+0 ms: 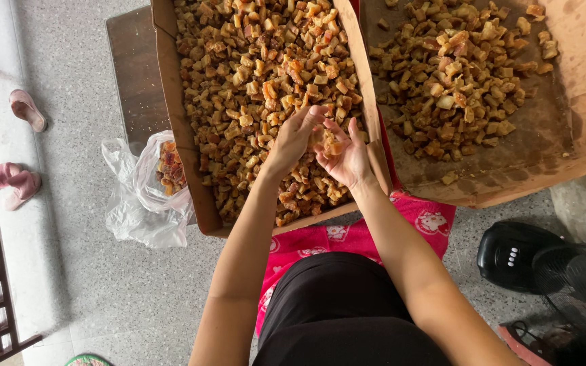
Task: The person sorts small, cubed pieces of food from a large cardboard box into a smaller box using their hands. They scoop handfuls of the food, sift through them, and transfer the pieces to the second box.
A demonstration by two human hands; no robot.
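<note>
Both hands over the left cardboard tray (171, 108), which is full of brown fried chunks (252, 68). Right hand (347, 159) cupped palm-up, grasping a small pile of chunks (330, 144). Left hand (291, 139) has fingers curled, touching that pile. Second tray (578, 81) right, half full. Plastic bag (145, 190) with some chunks left of the trays; black fan (551, 271) near right.

Open floor (76, 285) lies left; a plastic bag (140, 196) crowds the left box (201, 203), a fan (564, 285) blocks right.
</note>
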